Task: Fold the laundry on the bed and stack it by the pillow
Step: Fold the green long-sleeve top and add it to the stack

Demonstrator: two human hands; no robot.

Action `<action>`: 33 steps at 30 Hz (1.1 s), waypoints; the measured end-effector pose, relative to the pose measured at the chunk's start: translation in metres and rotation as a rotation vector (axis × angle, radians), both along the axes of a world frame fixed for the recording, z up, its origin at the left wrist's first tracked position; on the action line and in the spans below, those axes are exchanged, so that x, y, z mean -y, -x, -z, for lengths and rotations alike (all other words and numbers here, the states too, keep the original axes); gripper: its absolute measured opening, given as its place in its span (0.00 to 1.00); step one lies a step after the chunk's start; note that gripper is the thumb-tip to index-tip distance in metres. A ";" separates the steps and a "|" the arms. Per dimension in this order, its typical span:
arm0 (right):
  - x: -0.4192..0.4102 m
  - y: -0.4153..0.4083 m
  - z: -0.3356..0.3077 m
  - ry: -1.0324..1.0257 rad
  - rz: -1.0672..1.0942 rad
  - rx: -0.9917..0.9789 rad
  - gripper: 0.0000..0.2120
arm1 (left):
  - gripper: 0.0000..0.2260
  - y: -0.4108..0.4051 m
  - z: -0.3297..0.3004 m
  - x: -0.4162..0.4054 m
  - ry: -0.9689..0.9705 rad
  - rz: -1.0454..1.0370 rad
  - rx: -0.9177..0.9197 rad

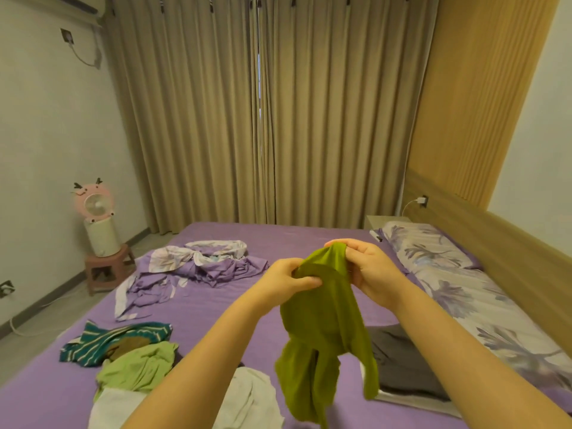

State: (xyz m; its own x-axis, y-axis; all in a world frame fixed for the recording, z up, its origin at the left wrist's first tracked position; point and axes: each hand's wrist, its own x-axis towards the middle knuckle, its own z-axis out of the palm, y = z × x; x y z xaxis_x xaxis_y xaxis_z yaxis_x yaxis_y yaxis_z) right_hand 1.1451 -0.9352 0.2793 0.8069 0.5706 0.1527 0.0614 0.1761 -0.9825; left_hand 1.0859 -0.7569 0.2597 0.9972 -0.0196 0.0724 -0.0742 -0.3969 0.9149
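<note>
Holding an olive-green garment (325,320) up over the bed's (278,239) near edge, the left hand (294,278) and the right hand (368,270) each pinch its bunched top while the rest hangs unfolded. Beside the pillow (464,283) along the bed's right edge lies a dark grey folded piece (402,363), apparently the stack's start. Most work remains: a striped teal garment (123,339), a light-green one (139,366) and white cloth (250,397) lie crumpled near the front left corner, with purple bedding (198,267) heaped mid-bed.
</note>
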 end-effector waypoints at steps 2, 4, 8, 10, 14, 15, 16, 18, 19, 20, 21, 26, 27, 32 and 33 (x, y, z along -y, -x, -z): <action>0.006 -0.003 -0.002 0.015 0.104 -0.035 0.13 | 0.09 -0.003 -0.003 0.004 0.016 -0.050 0.059; 0.015 -0.006 -0.005 0.034 0.238 -0.038 0.14 | 0.11 -0.006 -0.010 0.007 0.071 -0.110 0.130; 0.022 0.000 -0.001 0.251 0.129 0.240 0.13 | 0.14 -0.014 -0.032 0.016 0.129 -0.150 0.134; 0.016 0.005 0.003 0.409 0.038 0.378 0.18 | 0.12 -0.019 -0.039 0.022 0.124 -0.139 0.069; 0.006 0.007 0.000 0.358 0.232 0.408 0.05 | 0.08 -0.023 -0.044 0.022 0.264 -0.182 -0.015; 0.008 0.006 -0.002 0.305 0.287 0.388 0.04 | 0.09 -0.023 -0.046 0.018 0.257 -0.204 -0.012; 0.011 0.004 -0.005 0.266 0.330 0.386 0.04 | 0.10 -0.022 -0.048 0.016 0.223 -0.230 -0.008; 0.016 0.002 -0.009 0.264 0.336 0.459 0.04 | 0.12 -0.020 -0.051 0.012 0.169 -0.277 -0.008; 0.015 0.004 -0.011 0.304 0.270 0.496 0.07 | 0.12 -0.020 -0.053 0.011 0.188 -0.290 -0.019; 0.011 0.006 -0.009 0.371 0.183 0.504 0.13 | 0.12 -0.020 -0.055 0.011 0.250 -0.287 -0.032; 0.006 0.010 -0.005 0.445 0.122 0.508 0.17 | 0.11 -0.020 -0.059 0.010 0.333 -0.267 -0.044; -0.004 0.007 0.005 0.356 0.300 0.607 0.06 | 0.09 -0.019 -0.074 0.000 0.258 -0.268 0.101; -0.001 0.003 0.000 0.283 0.320 0.561 0.06 | 0.09 -0.019 -0.075 -0.005 0.148 -0.306 0.163; 0.001 -0.014 -0.023 0.125 0.339 0.453 0.09 | 0.16 -0.022 -0.065 -0.007 -0.027 -0.255 0.215; 0.000 -0.017 -0.025 0.122 0.351 0.450 0.09 | 0.17 -0.022 -0.062 -0.005 -0.041 -0.259 0.218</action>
